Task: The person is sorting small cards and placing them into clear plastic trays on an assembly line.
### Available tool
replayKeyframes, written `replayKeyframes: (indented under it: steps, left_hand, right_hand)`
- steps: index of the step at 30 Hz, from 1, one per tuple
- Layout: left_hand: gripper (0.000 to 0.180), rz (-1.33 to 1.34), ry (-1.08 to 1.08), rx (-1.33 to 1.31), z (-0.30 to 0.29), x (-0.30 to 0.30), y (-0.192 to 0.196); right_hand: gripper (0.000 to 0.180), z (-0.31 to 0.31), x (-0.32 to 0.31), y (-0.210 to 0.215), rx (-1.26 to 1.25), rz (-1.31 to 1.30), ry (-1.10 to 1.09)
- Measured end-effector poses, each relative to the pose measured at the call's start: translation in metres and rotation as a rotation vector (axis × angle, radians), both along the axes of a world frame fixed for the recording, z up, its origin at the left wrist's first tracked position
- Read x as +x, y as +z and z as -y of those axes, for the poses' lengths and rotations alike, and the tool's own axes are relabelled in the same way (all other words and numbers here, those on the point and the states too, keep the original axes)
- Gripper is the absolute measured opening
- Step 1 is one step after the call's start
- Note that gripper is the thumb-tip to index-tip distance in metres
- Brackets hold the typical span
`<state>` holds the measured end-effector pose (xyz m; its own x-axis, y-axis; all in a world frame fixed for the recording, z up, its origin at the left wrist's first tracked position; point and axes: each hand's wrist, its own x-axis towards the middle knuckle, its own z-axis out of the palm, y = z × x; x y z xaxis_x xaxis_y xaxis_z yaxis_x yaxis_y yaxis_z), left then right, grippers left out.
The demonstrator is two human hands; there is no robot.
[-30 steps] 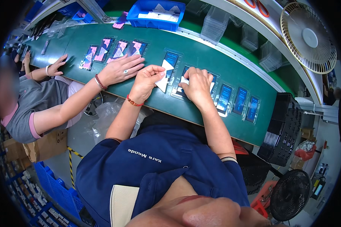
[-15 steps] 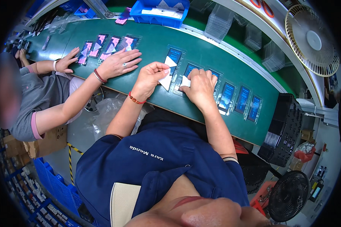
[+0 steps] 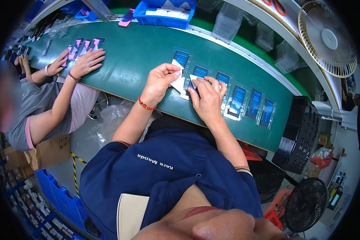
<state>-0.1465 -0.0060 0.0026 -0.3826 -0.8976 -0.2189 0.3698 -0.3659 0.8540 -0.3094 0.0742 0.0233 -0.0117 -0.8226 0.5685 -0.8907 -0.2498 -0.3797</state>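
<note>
Shifted rightward along the green conveyor belt (image 3: 140,52) since 1 second ago: both hands now sit further right in view, and the row of blue-faced flat packs in clear trays (image 3: 238,100) has moved with them. Left hand (image 3: 160,82) pinching a white film piece (image 3: 178,83) between thumb and fingers, closed on it at the near left corner of a pack. Right hand (image 3: 207,98) pressed flat over the next blue pack (image 3: 199,73), fingertips on its near edge; whether anything is actually gripped there cannot be told. Judged from this, same peel-or-apply step carried on as the line advances, not yet finished on this pack. About 6 blue packs visible, touching or just beside one another, running to the right. Far left, a co-worker's 2 hands (image 3: 84,63) resting on pink-faced packs (image 3: 84,45). Blue bin (image 3: 164,14) on the far side; white fan (image 3: 328,38) at far right. Hidden: the pack's surface under the right palm, the film's full outline, and the belt's far-left end, blurred and bent by the lens.
</note>
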Motion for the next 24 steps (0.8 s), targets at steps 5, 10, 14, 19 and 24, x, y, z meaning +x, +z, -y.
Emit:
replayKeyframes:
  steps: [5,10,14,19,24]
  left_hand:
    - [0.014,-0.046,-0.056,-0.042,-0.017,-0.033,0.005]
    - [0.017,0.050,-0.018,-0.049,-0.021,-0.053,0.017]
    - [0.018,0.026,-0.093,-0.028,-0.018,-0.060,0.016]
    - [0.013,0.044,-0.067,-0.055,-0.025,-0.066,0.016]
    - [0.010,-0.053,-0.233,-0.135,-0.056,-0.102,0.009]
  right_hand:
    - [0.015,-0.021,-0.005,0.008,0.258,0.596,-0.012]
    - [0.007,-0.047,-0.052,0.011,-0.054,0.340,-0.218]
    - [0.012,-0.072,-0.093,-0.004,0.018,-0.350,-0.334]
    - [0.018,-0.074,-0.085,0.013,0.043,-0.142,-0.257]
    - [0.018,-0.065,-0.060,-0.006,0.170,1.173,-0.008]
